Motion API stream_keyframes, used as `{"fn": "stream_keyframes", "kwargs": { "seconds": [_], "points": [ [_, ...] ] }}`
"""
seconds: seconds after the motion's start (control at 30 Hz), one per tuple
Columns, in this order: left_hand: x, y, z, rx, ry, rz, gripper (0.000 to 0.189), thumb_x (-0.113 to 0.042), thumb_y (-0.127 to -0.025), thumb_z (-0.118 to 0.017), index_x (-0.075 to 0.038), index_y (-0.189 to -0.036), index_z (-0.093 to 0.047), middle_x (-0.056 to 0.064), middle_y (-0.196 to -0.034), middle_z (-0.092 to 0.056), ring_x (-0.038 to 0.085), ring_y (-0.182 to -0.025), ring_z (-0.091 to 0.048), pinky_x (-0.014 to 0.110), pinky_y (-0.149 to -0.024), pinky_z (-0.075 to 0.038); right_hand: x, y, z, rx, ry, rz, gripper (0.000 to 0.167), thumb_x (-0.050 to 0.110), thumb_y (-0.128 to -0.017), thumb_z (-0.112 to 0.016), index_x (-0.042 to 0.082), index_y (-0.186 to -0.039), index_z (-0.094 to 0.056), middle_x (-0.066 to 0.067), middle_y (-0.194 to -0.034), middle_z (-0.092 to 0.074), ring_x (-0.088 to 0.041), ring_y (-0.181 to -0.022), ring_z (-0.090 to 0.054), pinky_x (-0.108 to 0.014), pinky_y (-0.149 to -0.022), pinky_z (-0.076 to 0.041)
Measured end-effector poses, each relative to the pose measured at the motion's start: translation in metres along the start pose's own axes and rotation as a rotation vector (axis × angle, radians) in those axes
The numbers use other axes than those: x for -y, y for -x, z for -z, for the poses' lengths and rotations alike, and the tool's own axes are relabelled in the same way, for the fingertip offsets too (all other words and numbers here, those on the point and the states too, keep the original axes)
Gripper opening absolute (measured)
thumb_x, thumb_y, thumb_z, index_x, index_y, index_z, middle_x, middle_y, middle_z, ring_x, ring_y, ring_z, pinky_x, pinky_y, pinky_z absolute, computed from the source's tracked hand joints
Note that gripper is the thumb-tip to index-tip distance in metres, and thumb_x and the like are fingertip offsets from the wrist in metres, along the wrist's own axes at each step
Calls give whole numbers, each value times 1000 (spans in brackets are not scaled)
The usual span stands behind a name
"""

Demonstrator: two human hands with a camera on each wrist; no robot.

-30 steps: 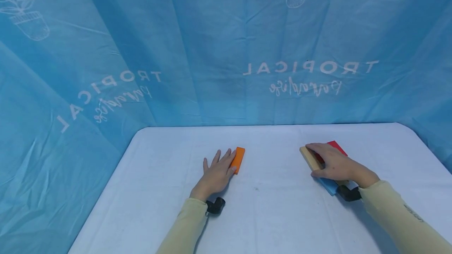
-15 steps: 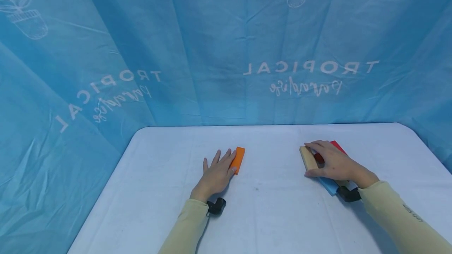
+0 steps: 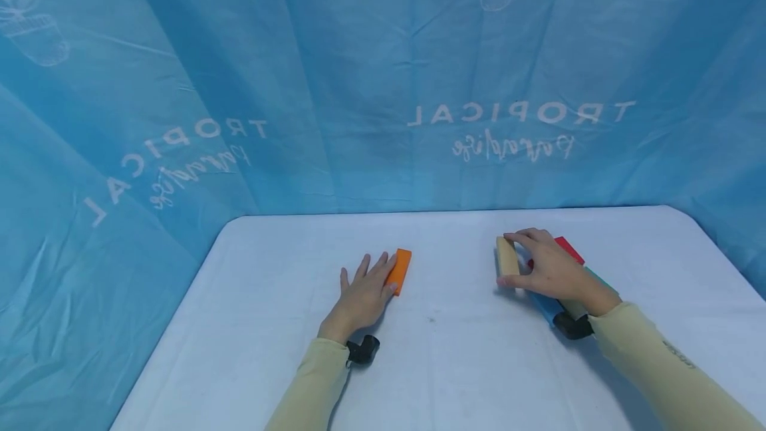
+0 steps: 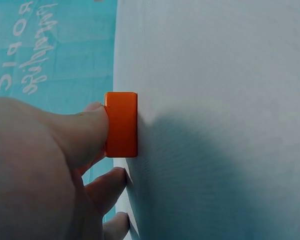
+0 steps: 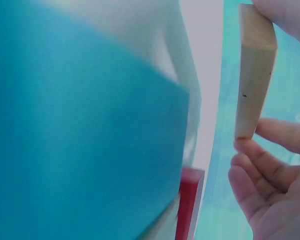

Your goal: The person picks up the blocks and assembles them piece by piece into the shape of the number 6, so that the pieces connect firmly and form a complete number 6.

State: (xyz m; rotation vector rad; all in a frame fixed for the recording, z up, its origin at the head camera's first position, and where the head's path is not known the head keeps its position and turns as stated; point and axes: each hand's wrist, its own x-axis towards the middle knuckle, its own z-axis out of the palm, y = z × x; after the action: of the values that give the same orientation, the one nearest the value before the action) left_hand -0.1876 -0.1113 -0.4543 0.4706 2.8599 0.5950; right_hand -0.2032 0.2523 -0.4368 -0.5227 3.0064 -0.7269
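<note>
An orange block (image 3: 400,271) lies on the white table, with my left hand (image 3: 359,301) resting against its left side. The thumb and index finger touch that block, and the other fingers spread out straight. My right hand (image 3: 553,271) pinches a plain wooden block (image 3: 507,257) between thumb and fingertips. In the right wrist view this wooden block (image 5: 255,85) is held by its two ends, its long side facing the camera. Beneath the right hand and wrist lie a blue block (image 3: 546,304), a red block (image 3: 570,249) and a green block (image 3: 598,277), partly hidden.
Another plain wooden piece (image 3: 573,310) shows under the right wrist. Black wrist cameras hang below both sleeves. A blue printed curtain (image 3: 371,85) stands behind and around the white table (image 3: 455,364).
My right hand has moved left with the wooden block, bringing it off the blue block's side and uncovering the green block. My left hand stays at the orange block.
</note>
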Motion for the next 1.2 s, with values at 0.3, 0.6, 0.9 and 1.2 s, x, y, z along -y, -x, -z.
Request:
{"fn": "stream_keyframes", "kwargs": {
  "seconds": [0.3, 0.6, 0.9, 1.2],
  "points": [
    [-1, 3, 2, -11, 20, -1, 57, -34, -108, -46, -19, -160, -29, 6, -165, -25, 37, -153, -11, 71, -115, 1, 21, -11, -7, -17, -35, -33, 99, 67, -77, -76, 2, -146, -48, -25, -143, -44, -43, -131, -40, -66, -97, -46],
    [1, 3, 1, -13, 26, -4, 56, -33, -108, -45, -18, -160, -30, 6, -165, -26, 37, -153, -11, 72, -115, 1, 36, -25, -19, -68, -47, -57, 98, 63, -77, -77, 0, -146, -48, -26, -142, -46, -43, -130, -41, -63, -96, -48],
    [0, 2, 0, -11, 28, -7, 56, -34, -108, -45, -18, -160, -30, 7, -165, -26, 38, -153, -12, 72, -115, 1, 51, -39, -31, -101, -82, -77, 93, 56, -77, -79, 0, -145, -50, -25, -140, -48, -41, -127, -43, -60, -96, -50],
    [1, 2, 0, -17, 36, -10, 56, -33, -108, -45, -18, -160, -30, 7, -165, -26, 38, -153, -12, 72, -115, 1, 70, -52, -35, -90, -103, -141, 94, 57, -76, -79, 0, -145, -50, -26, -143, -46, -41, -129, -41, -60, -98, -49]
  ]
}}
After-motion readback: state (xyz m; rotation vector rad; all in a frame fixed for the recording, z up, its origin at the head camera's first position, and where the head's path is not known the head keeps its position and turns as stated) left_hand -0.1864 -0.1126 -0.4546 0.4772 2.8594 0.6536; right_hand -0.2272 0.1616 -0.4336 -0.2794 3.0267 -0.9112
